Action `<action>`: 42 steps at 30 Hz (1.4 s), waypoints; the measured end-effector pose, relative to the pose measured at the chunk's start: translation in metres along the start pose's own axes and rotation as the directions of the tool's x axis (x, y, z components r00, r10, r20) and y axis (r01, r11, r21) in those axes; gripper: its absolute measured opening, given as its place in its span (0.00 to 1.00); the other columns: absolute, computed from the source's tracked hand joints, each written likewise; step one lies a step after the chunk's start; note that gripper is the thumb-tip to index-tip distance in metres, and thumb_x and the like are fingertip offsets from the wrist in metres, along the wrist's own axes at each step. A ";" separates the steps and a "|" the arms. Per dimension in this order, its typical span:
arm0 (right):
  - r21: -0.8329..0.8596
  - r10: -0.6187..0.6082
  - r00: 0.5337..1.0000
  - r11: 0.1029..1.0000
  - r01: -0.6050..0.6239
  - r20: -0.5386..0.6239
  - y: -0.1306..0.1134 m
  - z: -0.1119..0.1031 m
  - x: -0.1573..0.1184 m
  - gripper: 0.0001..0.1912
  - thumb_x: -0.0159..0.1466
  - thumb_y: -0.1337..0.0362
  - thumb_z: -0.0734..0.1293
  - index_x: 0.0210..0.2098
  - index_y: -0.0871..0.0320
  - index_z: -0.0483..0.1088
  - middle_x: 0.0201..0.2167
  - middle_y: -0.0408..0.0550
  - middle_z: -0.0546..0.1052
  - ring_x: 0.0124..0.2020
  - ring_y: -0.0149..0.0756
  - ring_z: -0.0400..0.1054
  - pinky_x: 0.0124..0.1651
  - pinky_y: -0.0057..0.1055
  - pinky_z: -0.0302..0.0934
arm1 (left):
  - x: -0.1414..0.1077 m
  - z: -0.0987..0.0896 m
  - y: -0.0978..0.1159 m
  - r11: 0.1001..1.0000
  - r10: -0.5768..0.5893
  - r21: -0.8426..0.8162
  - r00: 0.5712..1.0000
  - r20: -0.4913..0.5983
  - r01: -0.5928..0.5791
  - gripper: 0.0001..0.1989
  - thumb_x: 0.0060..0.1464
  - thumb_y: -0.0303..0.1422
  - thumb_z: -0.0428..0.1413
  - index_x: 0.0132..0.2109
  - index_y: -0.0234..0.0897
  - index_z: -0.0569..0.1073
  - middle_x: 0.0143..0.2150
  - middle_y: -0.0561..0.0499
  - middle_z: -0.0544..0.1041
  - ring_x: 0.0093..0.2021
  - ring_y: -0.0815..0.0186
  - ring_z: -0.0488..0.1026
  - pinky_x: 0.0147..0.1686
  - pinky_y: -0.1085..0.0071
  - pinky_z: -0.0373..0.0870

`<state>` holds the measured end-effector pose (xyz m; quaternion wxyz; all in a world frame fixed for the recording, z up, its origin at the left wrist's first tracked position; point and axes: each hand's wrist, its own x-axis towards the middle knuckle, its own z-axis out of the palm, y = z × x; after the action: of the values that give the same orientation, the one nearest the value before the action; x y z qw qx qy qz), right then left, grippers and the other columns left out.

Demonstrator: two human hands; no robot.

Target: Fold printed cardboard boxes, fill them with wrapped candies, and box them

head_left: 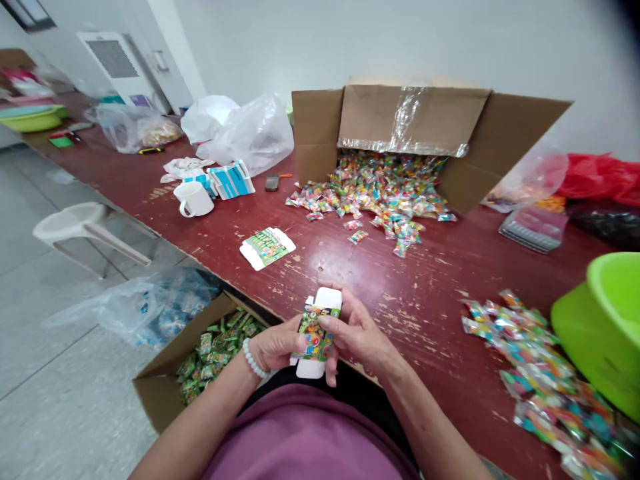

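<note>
Between my two hands is a small printed candy box [316,333], green with colourful pictures, its white end flaps standing out at both ends. My left hand [278,343] grips its left side, thumb on the printed face. From the right, my right hand [357,327] holds it too, with the thumb across the front and fingers behind. Whether anything is inside the box cannot be seen. On the table ahead lies a flattened stack of similar boxes [269,248]. Further off, wrapped candies [385,190] spill out of a big cardboard carton [415,117].
Below the table edge at left stands a carton [155,390] of filled green boxes [215,353], beside a plastic bag [165,310]. A white mug [193,199] sits near the left edge. At right are more wrapped candies [545,373] and a green basin [595,327]. A white stool [75,223] stands left.
</note>
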<state>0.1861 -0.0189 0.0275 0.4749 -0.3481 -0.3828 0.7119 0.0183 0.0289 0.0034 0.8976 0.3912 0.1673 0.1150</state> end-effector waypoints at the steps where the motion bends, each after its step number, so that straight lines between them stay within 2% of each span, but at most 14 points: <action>1: 0.009 0.001 1.000 1.000 -0.001 0.002 -0.001 0.000 -0.001 0.34 0.63 0.57 0.71 0.62 0.44 0.52 0.40 0.41 0.72 0.16 0.25 0.68 0.13 0.24 0.63 | 0.000 0.001 -0.002 1.000 0.009 0.020 1.000 -0.021 -0.008 0.38 0.35 0.53 0.70 0.49 0.32 0.76 0.34 0.41 0.81 0.32 0.56 0.79 0.32 0.68 0.71; 6: 0.041 -0.045 0.999 0.998 0.046 -0.025 0.002 -0.002 -0.004 0.35 0.62 0.57 0.72 0.62 0.45 0.53 0.45 0.44 0.72 0.17 0.25 0.68 0.11 0.21 0.60 | 0.000 0.011 -0.002 0.991 0.079 0.118 0.990 -0.114 -0.066 0.43 0.31 0.51 0.72 0.52 0.32 0.75 0.34 0.42 0.82 0.34 0.57 0.78 0.35 0.68 0.71; 10: 0.062 -0.078 0.997 0.995 0.077 0.018 0.007 -0.004 -0.003 0.31 0.62 0.55 0.71 0.60 0.46 0.56 0.49 0.47 0.72 0.15 0.21 0.64 0.13 0.24 0.61 | 0.000 0.017 0.001 0.985 0.144 0.122 0.972 -0.185 -0.122 0.37 0.37 0.49 0.72 0.52 0.33 0.76 0.32 0.45 0.81 0.32 0.59 0.78 0.37 0.67 0.72; 12: -0.019 -0.123 0.992 0.992 0.122 -0.029 0.009 -0.004 -0.003 0.28 0.63 0.54 0.70 0.59 0.47 0.58 0.49 0.48 0.73 0.18 0.24 0.65 0.17 0.27 0.64 | 0.000 0.017 0.001 0.981 0.168 0.132 0.962 -0.214 -0.142 0.34 0.38 0.48 0.71 0.50 0.33 0.77 0.30 0.47 0.80 0.31 0.60 0.78 0.37 0.67 0.72; 14: -0.232 -0.276 0.943 0.945 0.231 -0.184 0.009 -0.003 -0.005 0.27 0.63 0.57 0.70 0.59 0.48 0.59 0.48 0.49 0.73 0.28 0.32 0.71 0.29 0.34 0.71 | 0.000 0.016 -0.001 0.979 0.183 0.130 0.958 -0.219 -0.158 0.32 0.41 0.50 0.69 0.49 0.32 0.78 0.30 0.46 0.80 0.31 0.60 0.77 0.36 0.67 0.72; 16: -0.565 -0.530 0.794 0.768 0.301 -0.298 0.006 -0.003 -0.007 0.24 0.62 0.60 0.70 0.56 0.50 0.63 0.48 0.51 0.72 0.43 0.41 0.71 0.44 0.42 0.70 | 0.000 0.016 -0.002 0.983 0.166 0.117 0.964 -0.206 -0.145 0.33 0.45 0.54 0.65 0.49 0.32 0.78 0.31 0.45 0.80 0.30 0.60 0.77 0.34 0.68 0.71; 17: -0.715 -0.639 0.720 0.635 0.293 -0.271 0.004 -0.003 -0.009 0.22 0.62 0.62 0.70 0.54 0.51 0.65 0.48 0.52 0.72 0.47 0.44 0.69 0.49 0.45 0.67 | 0.000 0.017 -0.003 0.986 0.150 0.108 0.968 -0.201 -0.130 0.33 0.46 0.56 0.63 0.49 0.31 0.78 0.30 0.44 0.79 0.29 0.60 0.77 0.32 0.68 0.71; 19: -0.893 -0.724 0.681 0.372 0.255 -0.107 0.000 -0.002 -0.012 0.15 0.62 0.64 0.70 0.48 0.52 0.69 0.48 0.53 0.72 0.49 0.47 0.67 0.52 0.47 0.64 | 0.000 0.017 -0.006 0.989 0.123 0.103 0.969 -0.213 -0.103 0.34 0.47 0.58 0.61 0.48 0.31 0.78 0.27 0.45 0.78 0.27 0.61 0.75 0.30 0.69 0.69; 21: -0.941 -0.681 0.732 0.227 0.251 0.030 -0.003 -0.002 -0.013 0.12 0.63 0.64 0.69 0.46 0.53 0.71 0.45 0.52 0.73 0.47 0.47 0.67 0.50 0.45 0.64 | -0.001 0.017 -0.008 0.987 0.127 0.132 0.959 -0.251 -0.096 0.34 0.46 0.59 0.61 0.45 0.31 0.78 0.25 0.47 0.76 0.26 0.62 0.73 0.29 0.69 0.68; 24: -0.945 -0.620 0.781 0.203 0.256 0.079 -0.005 -0.003 -0.014 0.13 0.63 0.64 0.70 0.47 0.54 0.69 0.44 0.52 0.74 0.44 0.45 0.67 0.46 0.41 0.64 | -0.004 0.016 -0.011 0.972 0.136 0.227 0.943 -0.303 -0.067 0.29 0.48 0.57 0.62 0.38 0.32 0.77 0.26 0.49 0.74 0.27 0.65 0.71 0.31 0.70 0.67; 28: -0.915 -0.530 0.844 0.299 0.271 0.076 -0.008 -0.008 -0.015 0.08 0.62 0.67 0.70 0.41 0.54 0.69 0.40 0.49 0.74 0.40 0.40 0.69 0.42 0.34 0.64 | -0.006 0.014 -0.009 0.961 0.097 0.276 0.970 -0.224 -0.033 0.28 0.49 0.57 0.60 0.37 0.32 0.76 0.27 0.49 0.73 0.28 0.66 0.70 0.31 0.71 0.66; 34: -0.849 -0.374 0.923 0.454 0.271 0.094 -0.022 -0.014 -0.022 0.04 0.63 0.70 0.66 0.33 0.54 0.69 0.32 0.43 0.75 0.30 0.31 0.68 0.33 0.27 0.59 | -0.007 0.015 -0.002 0.928 0.066 0.372 0.983 -0.169 0.002 0.33 0.50 0.58 0.59 0.48 0.32 0.73 0.30 0.50 0.74 0.26 0.68 0.70 0.30 0.73 0.62; 39: -0.833 -0.197 0.970 0.505 0.226 0.143 -0.029 -0.017 -0.025 0.03 0.64 0.68 0.66 0.34 0.54 0.69 0.25 0.38 0.73 0.25 0.29 0.64 0.30 0.25 0.55 | -0.009 0.015 0.004 0.899 -0.021 0.430 0.988 -0.153 0.085 0.26 0.51 0.48 0.62 0.50 0.34 0.73 0.30 0.52 0.75 0.28 0.66 0.71 0.31 0.73 0.63; 42: -0.780 -0.122 0.984 0.601 0.177 0.129 -0.029 -0.019 -0.024 0.05 0.63 0.68 0.67 0.38 0.53 0.68 0.25 0.36 0.73 0.24 0.28 0.64 0.28 0.25 0.53 | -0.009 0.017 0.007 0.890 -0.059 0.442 0.989 -0.133 0.113 0.20 0.48 0.41 0.64 0.46 0.34 0.74 0.26 0.53 0.76 0.27 0.68 0.70 0.30 0.74 0.61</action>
<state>0.2217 -0.0303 0.0471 0.3194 -0.4656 -0.6985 0.4397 0.0166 0.0193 0.0216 0.7763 0.5722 0.2584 0.0561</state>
